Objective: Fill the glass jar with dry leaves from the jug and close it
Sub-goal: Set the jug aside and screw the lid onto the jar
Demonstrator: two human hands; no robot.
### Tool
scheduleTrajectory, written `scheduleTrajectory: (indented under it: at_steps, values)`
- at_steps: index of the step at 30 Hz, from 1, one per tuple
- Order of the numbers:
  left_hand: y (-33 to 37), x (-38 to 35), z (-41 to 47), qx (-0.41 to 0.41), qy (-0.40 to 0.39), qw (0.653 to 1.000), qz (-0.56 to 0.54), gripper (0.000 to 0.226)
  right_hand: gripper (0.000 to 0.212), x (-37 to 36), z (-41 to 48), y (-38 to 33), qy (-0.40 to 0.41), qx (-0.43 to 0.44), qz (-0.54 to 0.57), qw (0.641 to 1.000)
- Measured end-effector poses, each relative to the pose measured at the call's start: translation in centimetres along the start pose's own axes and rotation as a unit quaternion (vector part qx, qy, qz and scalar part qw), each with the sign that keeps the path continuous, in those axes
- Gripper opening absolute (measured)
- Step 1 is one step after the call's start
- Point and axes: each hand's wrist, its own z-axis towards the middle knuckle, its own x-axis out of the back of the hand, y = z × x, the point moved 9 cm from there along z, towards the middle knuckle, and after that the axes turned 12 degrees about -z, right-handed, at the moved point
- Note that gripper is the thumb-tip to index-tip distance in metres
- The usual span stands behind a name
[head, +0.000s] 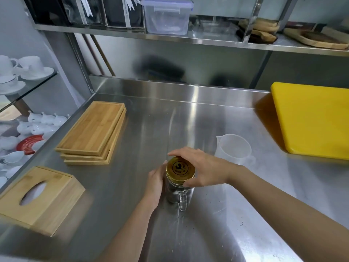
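A glass jar (178, 195) with a side handle stands upright on the steel counter (160, 125), dark dry leaves visible inside it. A gold lid (180, 168) with a black emblem sits on its mouth. My right hand (204, 167) grips the lid's rim from the right, fingers curled around it. My left hand (155, 183) wraps the jar's body from the left. A clear plastic jug (234, 148) stands empty just behind my right hand.
A stack of bamboo trays (94, 129) lies at the left, a wooden tissue box (39, 199) nearer the front left. A yellow cutting board (313, 120) lies at the right. White cups and teapots (28, 127) fill glass shelves beyond the counter's left edge. A shelf (188, 38) hangs overhead.
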Motion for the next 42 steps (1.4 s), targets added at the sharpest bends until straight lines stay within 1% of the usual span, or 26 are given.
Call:
scheduleTrajectory:
  at_steps: [3, 5, 7, 9, 11, 14, 17, 18, 20, 21, 23, 25, 27, 31, 34, 36, 39, 40, 42]
  values:
    - [0.2, 1.1, -0.1, -0.01, -0.004, 1.0, -0.018, 0.038, 0.078, 0.4, 0.4, -0.1, -0.015, 0.007, -0.069, 0.998]
    - [0.6, 1.5, -0.6, -0.04, -0.047, 0.998, -0.031, 0.043, 0.079, 0.5, 0.7, 0.0, -0.03, -0.005, -0.102, 0.994]
    - [0.8, 0.9, -1.4, -0.049, -0.127, 0.991, -0.014, 0.067, 0.082, 0.7, 0.9, 0.2, -0.043, -0.034, -0.132, 0.99]
    - [0.5, 0.0, -2.3, -0.031, -0.202, 0.979, 0.013, 0.09, 0.086, 0.9, 1.3, 0.3, -0.045, -0.058, -0.185, 0.98]
    - [0.1, -0.6, -3.0, -0.018, -0.238, 0.97, 0.037, 0.1, 0.089, 0.9, 1.5, 0.3, -0.057, -0.076, -0.221, 0.971]
    - [-0.4, -0.9, -3.5, -0.004, -0.259, 0.964, 0.058, 0.103, 0.088, 0.3, 1.3, 0.1, -0.09, -0.081, -0.232, 0.965]
    - [-0.5, -1.1, -4.0, 0.01, -0.297, 0.955, 0.022, 0.094, 0.081, 0.4, 1.4, -0.2, -0.088, -0.075, -0.235, 0.965]
    - [-0.6, -1.0, -4.2, 0.017, -0.303, 0.953, 0.018, 0.095, 0.078, 0.4, 1.4, -0.3, -0.091, -0.074, -0.23, 0.966]
    - [-0.9, -1.3, -4.7, 0.021, -0.313, 0.948, 0.058, 0.103, 0.074, 0.2, 1.5, -0.5, -0.106, -0.069, -0.218, 0.968]
    - [-0.9, -1.6, -4.8, 0.012, -0.31, 0.946, 0.09, 0.107, 0.073, 0.2, 1.6, -0.6, -0.115, -0.062, -0.216, 0.968]
    - [-0.7, -2.1, -4.8, -0.026, -0.27, 0.952, 0.138, 0.112, 0.072, 0.1, 1.7, -0.9, -0.133, -0.041, -0.217, 0.966]
    - [-0.3, -2.5, -4.7, -0.057, -0.225, 0.961, 0.154, 0.113, 0.073, 0.0, 1.8, -1.0, -0.149, -0.022, -0.21, 0.966]
    - [-0.3, -2.5, -4.6, -0.065, -0.201, 0.966, 0.148, 0.112, 0.072, -0.1, 1.9, -1.0, -0.161, -0.007, -0.201, 0.966]
    - [-0.4, -2.4, -4.5, -0.064, -0.205, 0.965, 0.15, 0.113, 0.072, -0.3, 2.0, -1.2, -0.161, 0.003, -0.195, 0.967]
    - [-0.4, -2.4, -4.5, -0.063, -0.204, 0.966, 0.146, 0.113, 0.072, -0.4, 2.1, -0.7, -0.165, -0.011, -0.201, 0.965]
    - [-0.4, -2.3, -4.6, -0.061, -0.202, 0.967, 0.14, 0.112, 0.071, 0.0, 2.2, -0.4, -0.148, -0.04, -0.238, 0.959]
    - [-0.4, -2.2, -4.6, -0.055, -0.202, 0.968, 0.138, 0.111, 0.083, 0.7, 2.3, 0.1, -0.113, -0.073, -0.317, 0.939]
    - [-0.4, -2.2, -4.7, -0.054, -0.203, 0.967, 0.141, 0.112, 0.085, 0.5, 2.3, 0.2, -0.114, -0.069, -0.311, 0.941]
    - [-0.3, -2.2, -4.7, -0.054, -0.202, 0.966, 0.154, 0.114, 0.083, -0.3, 2.1, -0.3, -0.148, -0.041, -0.244, 0.958]
